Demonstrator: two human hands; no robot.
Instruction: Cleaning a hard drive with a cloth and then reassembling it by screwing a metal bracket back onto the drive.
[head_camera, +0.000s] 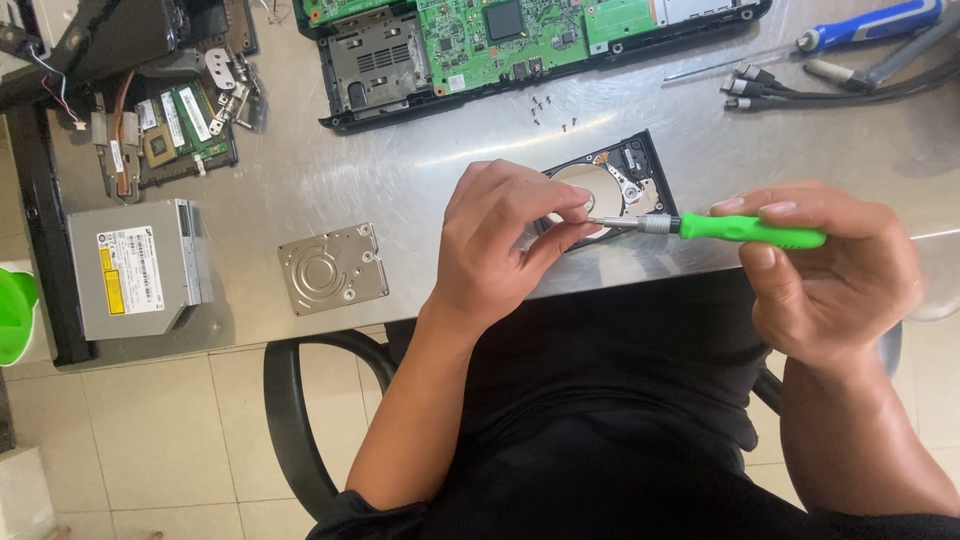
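— Where is the screwdriver (735, 229) lying from where you're standing?

— It's hanging level in front of the person, above the near edge of the steel table (420, 170), its long axis running side to side. The right hand (830, 270) is closing around the green handle, and the left hand (510, 240) is pinching the metal tip between thumb and fingertips.

— So both hands are on it?

— Yes, one at each end. The left hand is nearer the open hard drive (610, 185), which is sitting just beyond those fingers, partly hidden by them.

— How is the drive looking?

— Black-framed, lid off, the shiny platter and the arm showing. Its silver cover (332, 267) is lying flat off to the left, well apart. A few tiny screws (550, 110) are sitting behind the drive, near a laptop base with a green circuit board (500, 35).
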